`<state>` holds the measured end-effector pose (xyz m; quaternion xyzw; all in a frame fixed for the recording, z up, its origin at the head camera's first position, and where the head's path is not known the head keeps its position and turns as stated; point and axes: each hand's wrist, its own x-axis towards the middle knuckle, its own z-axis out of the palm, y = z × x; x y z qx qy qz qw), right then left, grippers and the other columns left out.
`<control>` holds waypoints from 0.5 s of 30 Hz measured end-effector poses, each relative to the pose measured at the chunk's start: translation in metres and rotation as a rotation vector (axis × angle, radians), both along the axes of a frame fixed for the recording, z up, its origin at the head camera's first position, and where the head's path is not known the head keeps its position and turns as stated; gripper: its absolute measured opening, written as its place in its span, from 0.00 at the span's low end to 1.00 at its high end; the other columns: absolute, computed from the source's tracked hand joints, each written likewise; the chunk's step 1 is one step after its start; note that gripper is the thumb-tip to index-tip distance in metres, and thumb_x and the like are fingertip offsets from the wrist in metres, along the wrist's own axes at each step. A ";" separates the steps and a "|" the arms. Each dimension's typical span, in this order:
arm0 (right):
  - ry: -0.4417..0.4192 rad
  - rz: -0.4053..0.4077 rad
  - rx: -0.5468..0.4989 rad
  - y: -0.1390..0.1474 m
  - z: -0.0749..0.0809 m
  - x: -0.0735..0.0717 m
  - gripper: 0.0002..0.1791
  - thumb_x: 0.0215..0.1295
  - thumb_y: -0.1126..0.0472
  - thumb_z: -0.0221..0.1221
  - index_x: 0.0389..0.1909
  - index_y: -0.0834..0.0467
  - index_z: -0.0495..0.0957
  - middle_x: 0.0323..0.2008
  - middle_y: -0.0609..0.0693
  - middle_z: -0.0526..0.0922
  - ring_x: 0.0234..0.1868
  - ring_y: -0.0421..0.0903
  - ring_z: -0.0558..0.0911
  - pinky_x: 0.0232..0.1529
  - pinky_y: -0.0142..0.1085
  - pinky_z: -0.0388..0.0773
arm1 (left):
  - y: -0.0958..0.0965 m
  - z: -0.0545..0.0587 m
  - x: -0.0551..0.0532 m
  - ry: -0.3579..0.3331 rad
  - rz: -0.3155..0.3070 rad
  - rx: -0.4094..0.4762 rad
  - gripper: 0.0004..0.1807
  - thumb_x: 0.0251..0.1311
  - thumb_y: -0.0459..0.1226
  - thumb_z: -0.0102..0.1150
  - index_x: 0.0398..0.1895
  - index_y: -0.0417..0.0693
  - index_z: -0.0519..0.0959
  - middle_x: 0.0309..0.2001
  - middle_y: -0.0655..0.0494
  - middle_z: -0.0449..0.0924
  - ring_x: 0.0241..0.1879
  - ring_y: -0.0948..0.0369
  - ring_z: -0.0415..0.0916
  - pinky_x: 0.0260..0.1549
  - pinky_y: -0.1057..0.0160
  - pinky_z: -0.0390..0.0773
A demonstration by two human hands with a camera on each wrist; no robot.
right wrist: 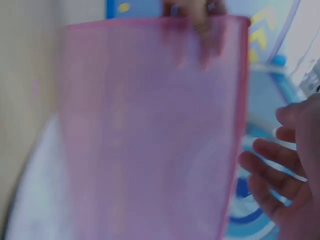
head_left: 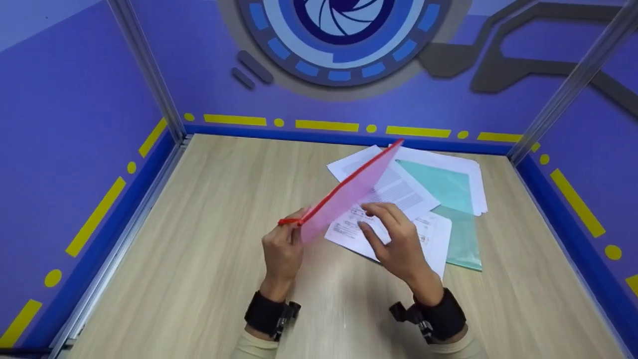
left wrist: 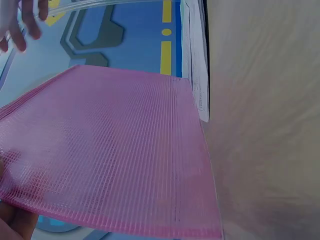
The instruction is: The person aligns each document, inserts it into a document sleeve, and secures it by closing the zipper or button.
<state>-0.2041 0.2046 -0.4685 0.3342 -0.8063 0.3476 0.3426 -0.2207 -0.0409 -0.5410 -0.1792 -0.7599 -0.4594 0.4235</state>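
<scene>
My left hand (head_left: 282, 252) pinches one end of a translucent pink zip pouch (head_left: 344, 199) with a red zipper edge. The pouch stands on edge, tilted up and away to the right over the papers. In the left wrist view its ribbed pink side (left wrist: 110, 145) fills much of the picture. My right hand (head_left: 398, 244) hovers beside the pouch, holding nothing, with fingers loosely bent and apart. The right wrist view has those fingers (right wrist: 275, 175) just off the zipper edge, and my left fingers show through the pink film at the top.
Printed sheets (head_left: 398, 192) lie loosely overlapped on the wooden table (head_left: 199, 249) at the right. A teal translucent folder (head_left: 463, 234) lies among them, with more white paper (head_left: 476, 189) behind it. Painted panels (head_left: 239, 99) wall the table's back and sides.
</scene>
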 end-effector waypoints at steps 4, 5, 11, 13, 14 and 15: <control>-0.096 0.067 0.031 -0.026 0.032 0.011 0.30 0.65 0.62 0.74 0.67 0.59 0.79 0.57 0.50 0.84 0.49 0.44 0.84 0.52 0.36 0.83 | 0.002 -0.001 0.004 -0.026 0.002 -0.049 0.18 0.67 0.24 0.67 0.58 0.43 0.86 0.52 0.51 0.90 0.51 0.54 0.89 0.49 0.59 0.85; -0.117 0.073 0.038 -0.032 0.036 0.014 0.31 0.66 0.60 0.74 0.69 0.58 0.78 0.59 0.49 0.83 0.48 0.43 0.84 0.51 0.35 0.84 | 0.002 -0.001 0.005 -0.025 0.009 -0.067 0.18 0.67 0.25 0.67 0.58 0.43 0.86 0.52 0.52 0.90 0.51 0.55 0.89 0.49 0.60 0.85; -0.166 0.044 0.134 -0.061 0.045 0.022 0.24 0.69 0.55 0.72 0.63 0.56 0.84 0.54 0.51 0.81 0.46 0.42 0.82 0.42 0.35 0.83 | 0.009 -0.007 0.006 0.035 0.013 -0.188 0.10 0.73 0.31 0.64 0.54 0.43 0.86 0.44 0.50 0.91 0.35 0.57 0.90 0.34 0.65 0.86; -0.190 0.027 0.197 -0.068 0.043 0.022 0.20 0.69 0.53 0.72 0.58 0.56 0.86 0.49 0.50 0.79 0.44 0.42 0.80 0.39 0.34 0.80 | 0.009 -0.010 0.006 0.068 0.029 -0.225 0.09 0.77 0.36 0.60 0.49 0.42 0.86 0.37 0.50 0.90 0.27 0.59 0.86 0.25 0.65 0.83; -0.204 0.017 0.230 -0.071 0.042 0.022 0.19 0.68 0.51 0.73 0.55 0.55 0.88 0.46 0.49 0.78 0.42 0.41 0.79 0.38 0.34 0.78 | 0.009 -0.012 0.006 0.085 0.040 -0.238 0.11 0.79 0.39 0.58 0.47 0.41 0.85 0.33 0.50 0.89 0.22 0.61 0.83 0.21 0.65 0.81; -0.216 0.006 0.263 -0.074 0.040 0.022 0.18 0.67 0.51 0.74 0.53 0.55 0.88 0.44 0.48 0.77 0.41 0.41 0.77 0.36 0.33 0.76 | 0.008 -0.014 0.007 0.101 0.052 -0.248 0.13 0.80 0.41 0.56 0.42 0.41 0.84 0.28 0.50 0.86 0.18 0.62 0.78 0.18 0.65 0.78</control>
